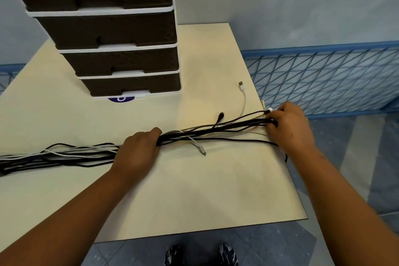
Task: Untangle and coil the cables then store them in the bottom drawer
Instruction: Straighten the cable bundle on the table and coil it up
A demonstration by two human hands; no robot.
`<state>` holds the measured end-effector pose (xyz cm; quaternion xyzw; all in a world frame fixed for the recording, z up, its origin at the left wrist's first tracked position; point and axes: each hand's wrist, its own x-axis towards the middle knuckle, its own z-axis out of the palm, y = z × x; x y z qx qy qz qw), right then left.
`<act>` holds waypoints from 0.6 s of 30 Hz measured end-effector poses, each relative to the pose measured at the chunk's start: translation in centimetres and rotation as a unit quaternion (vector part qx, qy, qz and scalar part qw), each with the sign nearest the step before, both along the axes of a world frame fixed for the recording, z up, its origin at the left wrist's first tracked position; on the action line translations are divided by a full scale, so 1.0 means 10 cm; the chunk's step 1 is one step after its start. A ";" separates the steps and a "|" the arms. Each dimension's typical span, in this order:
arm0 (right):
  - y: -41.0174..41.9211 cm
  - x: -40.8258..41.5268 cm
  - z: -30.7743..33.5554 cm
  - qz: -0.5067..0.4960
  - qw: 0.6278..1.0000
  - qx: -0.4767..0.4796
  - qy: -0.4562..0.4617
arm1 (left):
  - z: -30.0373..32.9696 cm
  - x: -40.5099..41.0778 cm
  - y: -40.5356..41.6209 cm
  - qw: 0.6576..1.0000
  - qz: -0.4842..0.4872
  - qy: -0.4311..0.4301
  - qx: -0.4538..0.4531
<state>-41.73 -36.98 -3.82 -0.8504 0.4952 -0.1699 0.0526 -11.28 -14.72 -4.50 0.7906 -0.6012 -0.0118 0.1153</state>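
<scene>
Cables (216,131) lie in a long bunch across the pale table (183,190), running from 9 o'clock to 3 o'clock. Most are black and a few are white. The bunch is still long and loose, not rolled up.

The left hand (138,151) is near the middle of the table. Its fingers are curled round the bunch and hold it tight against the table top. To the 9 o'clock side of this hand the cables spread out a little and run off the edge of the picture.

The right hand (289,125) is at 3 o'clock, close to the table's edge. Its fingers are bent round the ends of the black cables and pinch them together. Between the two hands the cables are pulled fairly straight.

Some ends stick out of the bunch. A white plug end (203,151) hangs down toward 6 o'clock, just beside the left hand. A black plug end (221,115) pokes up toward 12 o'clock. A white cable with a flat metal plug (241,84) curls up toward 1 o'clock.

A drawer box (121,34) stands at 11 o'clock on the table, with dark drawers in a white frame. All the drawers are closed. The bottom drawer (131,85) is well apart from the cables.

Behind the table at 2 o'clock is a blue wire fence (323,80). Two dark shoes (201,255) show at 6 o'clock on the blue floor.
</scene>
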 end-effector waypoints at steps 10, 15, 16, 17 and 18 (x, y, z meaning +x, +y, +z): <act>-0.14 -0.35 0.15 -0.022 0.999 0.035 -0.023 | 0.00 -0.01 0.01 1.000 0.008 0.002 0.004; -0.14 -0.38 0.27 -0.053 0.970 0.190 0.139 | 0.01 -0.02 0.00 1.000 0.008 -0.001 0.003; -0.10 -0.28 0.34 -0.051 0.981 0.158 0.104 | 0.00 -0.01 0.00 1.000 0.012 0.002 0.006; -0.06 -0.14 0.40 -0.044 0.990 0.120 0.063 | -0.01 -0.01 0.00 1.000 0.016 0.004 0.010; 0.00 0.03 0.45 -0.026 0.995 0.091 0.026 | -0.01 0.00 0.00 1.000 0.020 0.004 0.013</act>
